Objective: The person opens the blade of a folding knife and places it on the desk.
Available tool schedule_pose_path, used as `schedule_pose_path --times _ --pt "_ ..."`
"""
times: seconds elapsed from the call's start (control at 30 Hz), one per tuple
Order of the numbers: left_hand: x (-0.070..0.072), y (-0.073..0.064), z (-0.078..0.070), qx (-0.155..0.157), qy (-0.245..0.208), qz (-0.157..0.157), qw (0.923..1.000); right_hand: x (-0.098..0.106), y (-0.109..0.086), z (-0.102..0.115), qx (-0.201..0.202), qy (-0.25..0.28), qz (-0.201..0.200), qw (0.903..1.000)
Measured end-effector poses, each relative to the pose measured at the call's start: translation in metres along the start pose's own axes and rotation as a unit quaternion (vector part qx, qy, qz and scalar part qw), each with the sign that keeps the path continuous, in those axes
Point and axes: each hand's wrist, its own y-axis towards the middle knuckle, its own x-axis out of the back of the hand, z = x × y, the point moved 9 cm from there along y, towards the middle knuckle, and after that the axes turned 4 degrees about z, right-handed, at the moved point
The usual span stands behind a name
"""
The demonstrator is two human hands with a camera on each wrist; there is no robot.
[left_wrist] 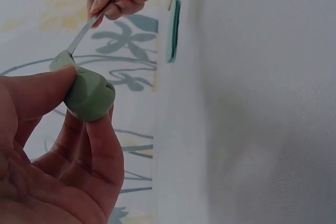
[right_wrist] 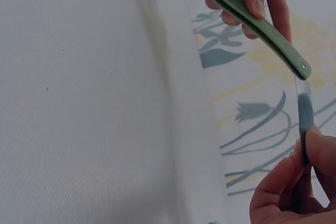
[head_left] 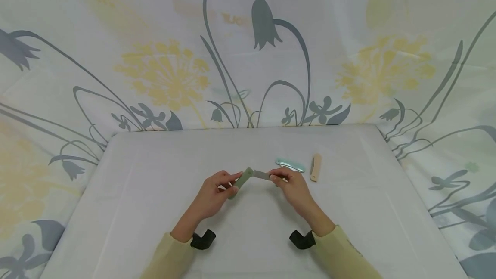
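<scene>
A folding knife with a green handle (head_left: pixel 243 178) is held above the white table, its grey blade (head_left: pixel 261 175) swung out at an angle. My left hand (head_left: pixel 215 191) grips the handle between thumb and fingers. The blade is pinched near its far end by my right hand (head_left: pixel 295 189); its tip is hidden behind the fingers. In the right wrist view, the long slot along the green handle (right_wrist: pixel 262 31) faces the camera, and the blade (right_wrist: pixel 304 106) comes out beside the pivot pin.
Beyond my right hand, a teal folding knife (head_left: pixel 290 165) and a beige one (head_left: pixel 315 168) lie on the table (head_left: pixel 155 158). A curtain (head_left: pixel 166 76) with printed flowers hangs behind the table and along both sides. A black curved piece (head_left: pixel 203 240) sits at each wrist.
</scene>
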Motion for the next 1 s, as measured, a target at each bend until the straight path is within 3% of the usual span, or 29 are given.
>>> schedule_pose_path --times 0.13,0.3,0.47,0.63,0.9,1.0 --pt "0.003 0.0 -0.003 -0.008 -0.006 -0.004 0.9999 0.002 0.001 -0.001 0.0 0.014 0.005 0.9999" --pt "0.005 0.001 -0.008 0.005 -0.016 -0.03 0.9994 0.002 0.004 -0.009 -0.001 0.102 0.011 0.9947" --pt "0.008 -0.002 -0.034 -0.002 -0.033 -0.039 0.9987 0.004 0.003 -0.01 0.014 0.16 0.007 0.9869" --pt "0.01 -0.003 -0.048 -0.016 -0.028 -0.029 0.999 0.006 0.001 -0.004 0.024 0.158 0.002 0.9871" --pt "0.0 0.002 -0.01 -0.024 0.002 0.017 0.9996 0.012 0.002 -0.002 0.009 0.107 0.002 0.9942" --pt "-0.001 0.0 -0.011 -0.037 0.012 0.041 0.9984 0.015 0.003 0.0 0.013 0.103 0.008 0.9945"
